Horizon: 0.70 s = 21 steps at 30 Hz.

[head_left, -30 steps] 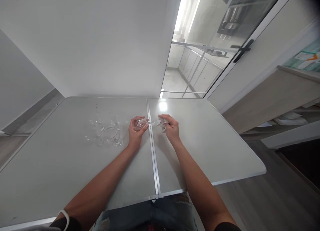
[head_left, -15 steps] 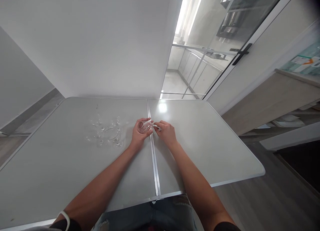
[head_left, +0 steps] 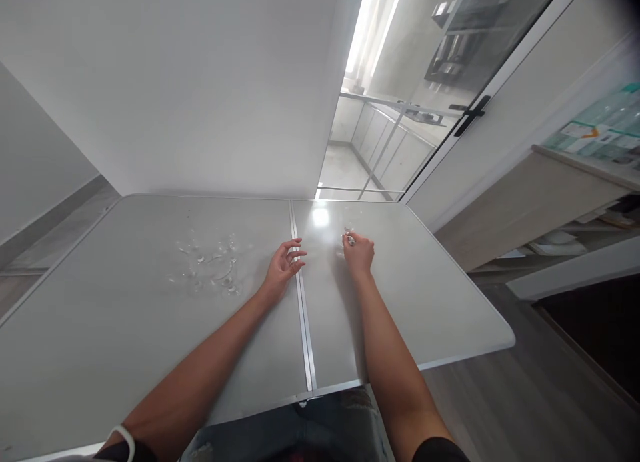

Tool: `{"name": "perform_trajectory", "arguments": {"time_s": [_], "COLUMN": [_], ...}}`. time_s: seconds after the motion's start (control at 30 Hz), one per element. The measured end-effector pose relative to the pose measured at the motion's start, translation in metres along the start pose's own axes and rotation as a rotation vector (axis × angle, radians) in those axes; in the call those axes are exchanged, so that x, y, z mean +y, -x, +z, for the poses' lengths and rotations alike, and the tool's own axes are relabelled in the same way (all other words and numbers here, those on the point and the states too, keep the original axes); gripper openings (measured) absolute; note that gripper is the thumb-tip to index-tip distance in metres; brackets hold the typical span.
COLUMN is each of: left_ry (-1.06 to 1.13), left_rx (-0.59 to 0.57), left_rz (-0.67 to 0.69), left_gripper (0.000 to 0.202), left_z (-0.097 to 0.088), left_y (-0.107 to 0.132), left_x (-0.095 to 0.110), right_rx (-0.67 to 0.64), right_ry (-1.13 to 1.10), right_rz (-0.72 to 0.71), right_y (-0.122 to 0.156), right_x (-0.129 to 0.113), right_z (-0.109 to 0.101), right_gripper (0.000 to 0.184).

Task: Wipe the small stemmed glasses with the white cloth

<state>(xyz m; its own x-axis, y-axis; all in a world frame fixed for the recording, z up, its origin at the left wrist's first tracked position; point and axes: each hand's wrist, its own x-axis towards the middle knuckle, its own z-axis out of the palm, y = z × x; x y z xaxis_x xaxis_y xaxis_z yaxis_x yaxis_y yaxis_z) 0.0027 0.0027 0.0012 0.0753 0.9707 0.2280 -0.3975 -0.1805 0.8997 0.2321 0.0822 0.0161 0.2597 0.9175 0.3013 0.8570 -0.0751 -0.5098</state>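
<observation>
My left hand (head_left: 286, 265) hovers by the metal seam near the middle of the table, its fingers apart and curved, with nothing in it. Over the right half of the table, my right hand (head_left: 359, 252) is closed around a clear, shiny piece (head_left: 351, 241) that looks like glass or plastic. Most of that piece is hidden by the fingers or too see-through to make out. To the left of my left hand lies a group of clear, glass-like pieces (head_left: 227, 272) with a curved, ring-like part and several small rounded ends.
The pale table (head_left: 240, 342) has a metal seam (head_left: 303, 315) across it and rounded corners. A white wall (head_left: 225, 115) stands behind it. At the right are a glass door with a black handle (head_left: 470, 115) and a wooden shelf (head_left: 530, 202) with bottles above.
My left hand has let go of the clear round piece and opened. My right hand has carried the clear piece to the right, away from the left hand. The view has shifted slightly.
</observation>
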Motion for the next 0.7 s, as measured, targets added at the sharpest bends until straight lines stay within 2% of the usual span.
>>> {"name": "perform_trajectory", "arguments": {"time_s": [0.1, 0.2, 0.5, 0.53, 0.63, 0.7], "left_ry": [-0.021, -0.039, -0.021, -0.011, 0.004, 0.001], "left_rx": [-0.004, 0.011, 0.009, -0.002, -0.070, -0.102], "left_rz": [-0.014, -0.015, -0.044, -0.051, -0.115, -0.172], "left_gripper": [0.034, 0.029, 0.025, 0.028, 0.055, 0.065], "left_z": [0.001, 0.001, 0.001, 0.001, 0.001, 0.000], "left_y": [0.001, 0.001, 0.000, 0.000, 0.000, 0.001], "left_x": [0.001, 0.000, -0.001, 0.000, 0.001, 0.000], "right_rx": [0.001, 0.002, -0.017, -0.019, -0.018, -0.024], "right_ry": [0.021, 0.016, 0.035, 0.033, 0.038, 0.047], "right_rz": [0.118, 0.140, 0.151, 0.150, 0.147, 0.155], "right_y": [-0.008, -0.012, -0.013, -0.013, -0.013, -0.013], "right_x": [0.017, 0.025, 0.022, 0.023, 0.023, 0.023], "right_z": [0.000, 0.003, 0.015, 0.015, 0.016, 0.016], "right_gripper": [0.037, 0.037, 0.036, 0.036, 0.036, 0.037]}}
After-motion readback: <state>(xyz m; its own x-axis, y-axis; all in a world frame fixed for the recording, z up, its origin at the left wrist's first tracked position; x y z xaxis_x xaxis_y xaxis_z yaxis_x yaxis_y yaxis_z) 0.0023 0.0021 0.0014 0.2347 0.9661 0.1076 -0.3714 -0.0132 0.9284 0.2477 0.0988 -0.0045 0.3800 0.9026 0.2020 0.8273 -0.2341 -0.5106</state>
